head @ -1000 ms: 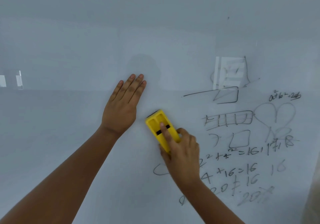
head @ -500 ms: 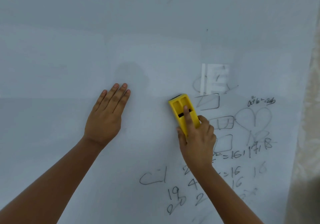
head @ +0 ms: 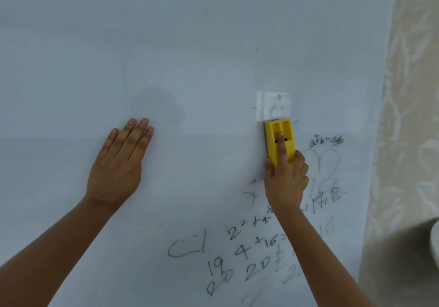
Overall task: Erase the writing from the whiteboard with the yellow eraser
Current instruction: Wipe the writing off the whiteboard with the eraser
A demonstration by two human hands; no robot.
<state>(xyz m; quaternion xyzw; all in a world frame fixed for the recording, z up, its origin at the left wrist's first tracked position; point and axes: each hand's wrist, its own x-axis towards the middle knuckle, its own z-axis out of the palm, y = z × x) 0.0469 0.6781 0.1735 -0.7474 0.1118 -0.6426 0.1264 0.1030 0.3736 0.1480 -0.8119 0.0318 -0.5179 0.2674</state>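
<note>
So the big glossy white whiteboard [head: 190,45] fills pretty much the whole view, and most of its left and upper area is bare. Along the right edge there's a strip of beige patterned wallpaper [head: 408,116] with a pale leafy print, and a dark blurry shape sits at the lower right corner, can't tell what it is.

The dark marker writing [head: 249,254] is bunched on the right half, low down: "Cil", "19", "20", "4+16", "2²+" and some smudgy scribbles below that. Higher up on the right there's a small formula [head: 326,140] reading roughly "a²+b²=2ab", and under it a faint heart outline [head: 320,162] that looks half wiped. A bright rectangular reflection [head: 275,106] sits on the board just above the eraser.

Left hand [head: 118,164] is flat against the board, palm down, fingers straight and together, gripping nothing, well apart from the writing.

Right hand [head: 286,178] is wrapped around the lower end of the yellow rectangular plastic eraser [head: 279,138], index finger stretched along its back. The eraser is pressed to the board, standing nearly upright, right of centre, just left of the formula and the heart, with its top edge touching the bottom of the reflection.
</note>
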